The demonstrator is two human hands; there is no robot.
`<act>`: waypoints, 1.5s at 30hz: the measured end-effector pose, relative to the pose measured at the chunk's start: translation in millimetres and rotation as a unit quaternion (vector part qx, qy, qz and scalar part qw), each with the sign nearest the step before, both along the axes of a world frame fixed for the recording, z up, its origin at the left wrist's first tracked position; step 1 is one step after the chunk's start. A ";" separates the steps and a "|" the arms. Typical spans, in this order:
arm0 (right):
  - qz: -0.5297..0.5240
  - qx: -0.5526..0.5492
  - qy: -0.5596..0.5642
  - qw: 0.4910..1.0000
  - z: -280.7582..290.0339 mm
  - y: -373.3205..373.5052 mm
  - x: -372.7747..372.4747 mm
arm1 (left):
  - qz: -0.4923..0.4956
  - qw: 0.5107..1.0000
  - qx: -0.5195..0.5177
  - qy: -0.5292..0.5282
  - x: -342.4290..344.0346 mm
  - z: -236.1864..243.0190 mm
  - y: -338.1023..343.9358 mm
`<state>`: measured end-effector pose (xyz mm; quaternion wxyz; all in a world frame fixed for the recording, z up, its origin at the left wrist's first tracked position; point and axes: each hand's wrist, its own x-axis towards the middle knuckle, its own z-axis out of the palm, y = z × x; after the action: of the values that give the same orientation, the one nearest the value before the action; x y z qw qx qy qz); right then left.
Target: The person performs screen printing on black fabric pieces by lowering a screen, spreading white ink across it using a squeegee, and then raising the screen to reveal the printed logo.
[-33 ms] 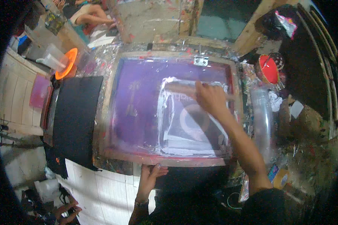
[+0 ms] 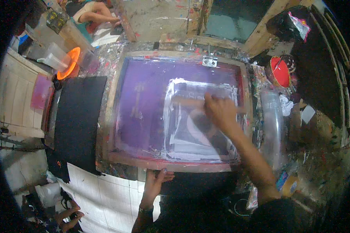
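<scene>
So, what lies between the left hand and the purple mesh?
The near frame bar lies between the left hand and the purple mesh, in the head view.

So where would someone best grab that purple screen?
Probably by the near bar of the screen, coming from the person's side: it is a long edge facing them, and the left hand is right at it. The far edge seems less handy, with a metal clip on it.

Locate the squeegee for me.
In the head view, the blurred squeegee is in the right hand, right of picture centre, over the purple screen and just below the top white smear.
</scene>
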<state>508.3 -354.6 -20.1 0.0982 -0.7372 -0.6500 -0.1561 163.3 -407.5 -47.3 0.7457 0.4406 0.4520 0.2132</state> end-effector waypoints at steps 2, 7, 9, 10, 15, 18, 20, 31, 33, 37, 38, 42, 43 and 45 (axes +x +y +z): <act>0.006 -0.095 0.006 0.995 14.1 -62.9 -48.4 | -0.019 0.999 -0.027 0.030 -1.6 -1.0 -0.6; 0.082 -0.275 0.234 0.929 44.4 -90.2 -43.4 | -0.020 0.999 -0.027 0.026 -4.2 -2.0 -0.1; 0.091 -0.265 0.114 0.953 36.4 -31.5 -3.3 | -0.022 0.999 -0.030 0.031 -4.5 -3.7 -1.0; 0.051 -0.274 0.063 0.958 30.5 4.9 19.5 | -0.014 0.999 -0.020 0.027 -3.7 -5.3 -0.7; 0.067 -0.023 0.049 0.996 2.1 50.0 52.9 | 0.003 0.999 -0.042 0.022 -1.4 -11.4 -0.3; 0.039 -0.064 0.013 0.997 -4.9 -6.4 7.2 | 0.016 0.998 -0.059 0.023 -1.6 -13.0 0.8; 0.064 -0.063 0.052 0.995 0.2 -46.4 -20.1 | 0.003 0.998 -0.065 0.023 -2.2 -13.6 1.0; 0.035 -0.122 0.088 0.988 30.0 -145.0 -95.7 | 0.048 0.989 0.036 -0.136 -6.1 -32.7 -10.5; 0.019 -0.033 0.059 0.998 39.5 -148.4 -100.9 | 0.068 0.990 0.050 -0.112 -2.9 -27.5 -14.2; -0.076 0.098 0.067 0.990 74.2 -158.2 -121.0 | 0.066 0.980 0.132 -0.135 -2.7 9.8 -22.2; -0.080 0.136 0.053 0.986 87.5 -156.1 -123.5 | 0.058 0.974 0.163 -0.145 -3.0 24.8 -19.8; -0.069 0.187 -0.012 0.980 156.2 -121.7 -91.5 | -0.010 0.925 0.351 -0.146 10.9 83.3 21.5; -0.039 0.238 -0.038 0.970 178.7 -102.8 -75.1 | 0.020 0.894 0.398 -0.203 30.0 90.8 41.8; -0.024 0.273 -0.084 0.958 229.0 -63.4 -44.9 | 0.120 0.827 0.526 -0.156 74.8 93.6 90.6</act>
<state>463.4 -418.0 208.9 0.2374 -0.6823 -0.5702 -0.3913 238.0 -316.9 46.3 0.4299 0.6697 0.1987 0.5721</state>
